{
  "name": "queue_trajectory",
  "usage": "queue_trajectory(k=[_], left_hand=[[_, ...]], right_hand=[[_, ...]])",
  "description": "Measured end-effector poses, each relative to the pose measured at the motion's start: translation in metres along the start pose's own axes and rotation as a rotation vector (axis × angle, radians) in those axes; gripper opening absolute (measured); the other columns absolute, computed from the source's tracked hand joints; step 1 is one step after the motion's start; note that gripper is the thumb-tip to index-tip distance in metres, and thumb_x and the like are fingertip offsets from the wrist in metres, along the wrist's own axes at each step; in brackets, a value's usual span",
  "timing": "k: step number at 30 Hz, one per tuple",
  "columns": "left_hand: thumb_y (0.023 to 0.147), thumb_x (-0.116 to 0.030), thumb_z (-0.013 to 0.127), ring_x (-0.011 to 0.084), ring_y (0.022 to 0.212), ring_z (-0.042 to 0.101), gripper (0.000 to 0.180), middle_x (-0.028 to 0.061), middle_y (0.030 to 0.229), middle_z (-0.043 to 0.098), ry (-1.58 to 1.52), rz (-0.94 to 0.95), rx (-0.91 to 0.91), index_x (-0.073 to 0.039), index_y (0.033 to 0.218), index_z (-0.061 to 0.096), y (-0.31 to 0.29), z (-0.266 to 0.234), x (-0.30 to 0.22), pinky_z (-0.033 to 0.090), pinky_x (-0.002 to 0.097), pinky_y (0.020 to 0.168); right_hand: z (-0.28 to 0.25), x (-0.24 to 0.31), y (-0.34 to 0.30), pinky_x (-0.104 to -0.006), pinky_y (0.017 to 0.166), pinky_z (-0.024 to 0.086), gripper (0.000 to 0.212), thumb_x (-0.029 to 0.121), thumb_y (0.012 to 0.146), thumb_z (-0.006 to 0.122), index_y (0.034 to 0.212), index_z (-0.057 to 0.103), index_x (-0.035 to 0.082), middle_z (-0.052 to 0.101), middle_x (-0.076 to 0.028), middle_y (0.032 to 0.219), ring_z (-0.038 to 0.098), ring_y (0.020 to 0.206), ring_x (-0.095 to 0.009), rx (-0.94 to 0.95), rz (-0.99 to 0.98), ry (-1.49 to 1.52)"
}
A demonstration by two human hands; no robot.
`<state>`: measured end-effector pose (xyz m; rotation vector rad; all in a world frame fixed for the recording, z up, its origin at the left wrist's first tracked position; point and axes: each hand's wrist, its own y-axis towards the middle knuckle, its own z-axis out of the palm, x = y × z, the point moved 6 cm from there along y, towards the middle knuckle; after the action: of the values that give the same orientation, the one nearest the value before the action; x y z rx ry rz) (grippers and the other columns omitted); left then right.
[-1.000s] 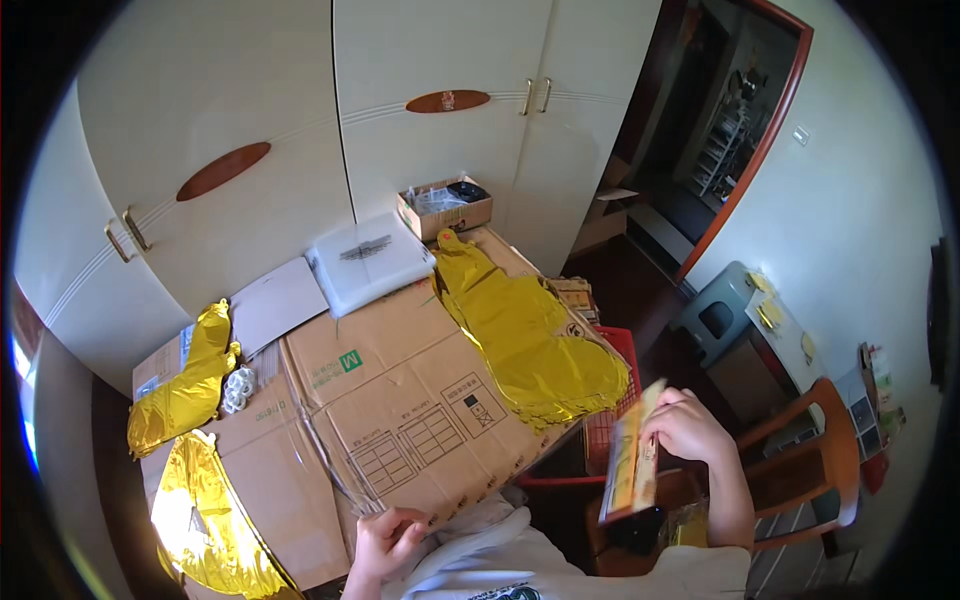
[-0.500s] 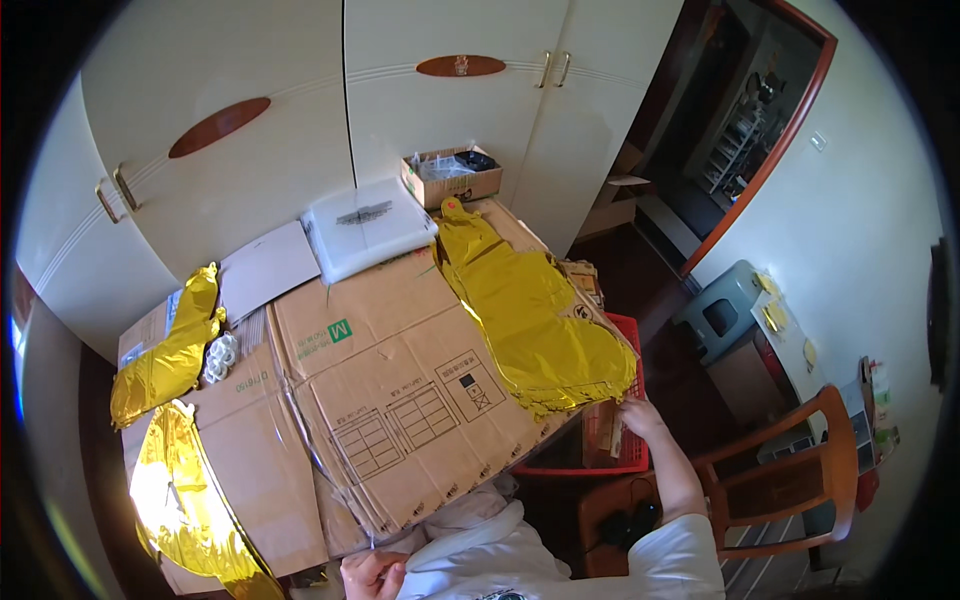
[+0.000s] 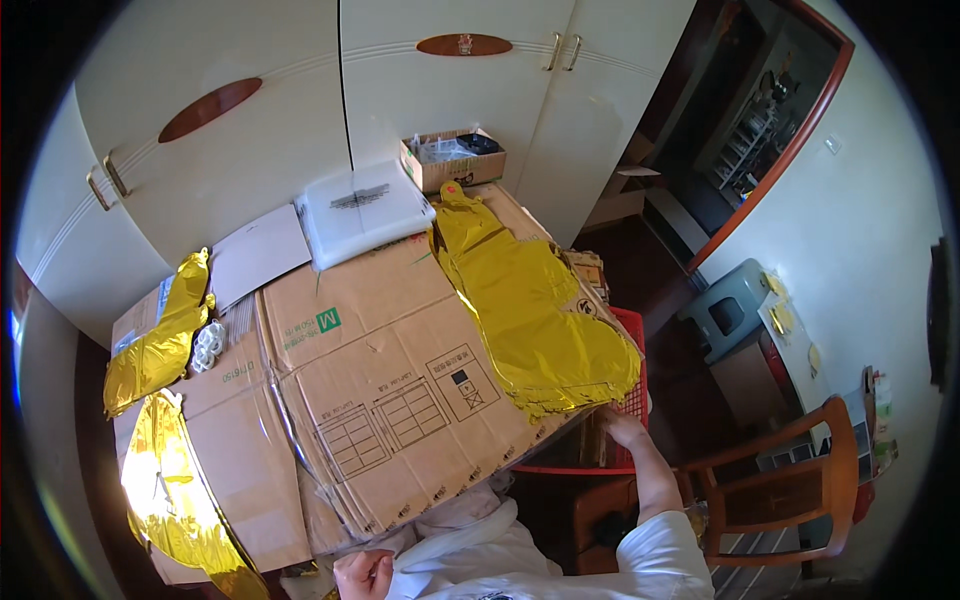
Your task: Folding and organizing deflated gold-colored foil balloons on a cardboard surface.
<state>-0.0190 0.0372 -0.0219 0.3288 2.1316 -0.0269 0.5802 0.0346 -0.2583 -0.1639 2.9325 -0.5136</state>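
My left hand (image 3: 363,574) is closed in a fist at the near edge of the cardboard, close to my body. Whatever its fingers may hold is hidden. My right hand (image 3: 624,430) reaches over the red plastic basket (image 3: 640,400), just below the corner of a large flat gold foil balloon (image 3: 530,310). Its fingertips are too hidden to read. That balloon lies on the right part of the cardboard sheet (image 3: 390,340) and overhangs its edge. Two more gold foil pieces lie at the left: one farther back (image 3: 165,345), one nearer and glaring with light (image 3: 175,490).
Along the back stand a pack in clear plastic (image 3: 365,215), a grey-white board (image 3: 262,255) and a small carton (image 3: 452,162) of plastic bags. White rings (image 3: 208,346) lie by the left foil. A wooden chair (image 3: 770,490) and a blue-grey stool (image 3: 725,310) stand at the right.
My right hand has moved slightly left and down, from the foil's corner to below it over the basket. My left hand stays closed near my body. The whole view has shifted a little.
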Motion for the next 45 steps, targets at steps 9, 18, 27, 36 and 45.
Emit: queue_trajectory(k=[9,18,27,36,45], left_hand=[[0.085,-0.013,0.064,0.0286,0.056,0.063,0.011,0.0123,0.061,0.062,0.134,0.007,-0.038,-0.005,0.078,0.066,-0.014,-0.007,0.021,0.047,0.0354,0.054],[0.092,-0.017,0.058,0.0427,0.056,0.05,0.028,0.0223,0.061,0.05,0.438,-0.375,-0.443,0.001,0.071,0.053,-0.148,-0.064,0.198,0.039,0.0453,0.052],[0.08,-0.016,0.068,0.0404,0.097,0.056,0.012,0.0202,0.086,0.064,0.538,-0.856,-0.561,-0.008,0.088,0.07,-0.309,-0.059,0.367,0.044,0.0505,0.083],[0.084,-0.028,0.063,0.029,0.108,0.063,0.03,0.0177,0.11,0.068,0.195,-1.35,-0.231,-0.007,0.103,0.071,-0.316,-0.029,0.414,0.049,0.0417,0.091],[0.088,-0.032,0.06,0.0368,0.108,0.062,0.047,0.0189,0.117,0.066,0.552,-1.039,0.177,-0.002,0.124,0.06,-0.265,-0.085,0.342,0.05,0.0415,0.093]], right_hand=[[0.009,-0.011,-0.003,-0.0404,0.089,0.054,0.033,0.01,0.083,0.061,0.113,0.067,0.019,0.053,-0.007,0.133,0.057,0.118,-0.027,-0.109,0.059,0.131],[-0.004,0.009,0.003,-0.0455,0.09,0.049,0.031,0.003,0.08,0.058,0.109,0.065,0.008,0.062,-0.02,0.114,0.058,0.108,-0.038,-0.34,0.205,0.195],[-0.098,0.238,0.003,-0.0503,0.089,0.048,0.031,0.008,0.074,0.057,0.102,0.067,0.009,0.066,-0.016,0.1,0.061,0.099,-0.038,-0.373,-0.416,0.332],[-0.371,0.458,-0.046,-0.0316,0.076,0.055,0.025,0.008,0.075,0.065,0.099,0.07,0.008,0.069,-0.005,0.098,0.067,0.086,-0.019,-0.578,-1.439,0.702],[-0.398,0.664,-0.034,-0.0356,0.093,0.05,0.042,0.017,0.084,0.055,0.124,0.059,0.001,0.06,-0.013,0.126,0.057,0.117,-0.025,-0.787,-1.711,0.211]])
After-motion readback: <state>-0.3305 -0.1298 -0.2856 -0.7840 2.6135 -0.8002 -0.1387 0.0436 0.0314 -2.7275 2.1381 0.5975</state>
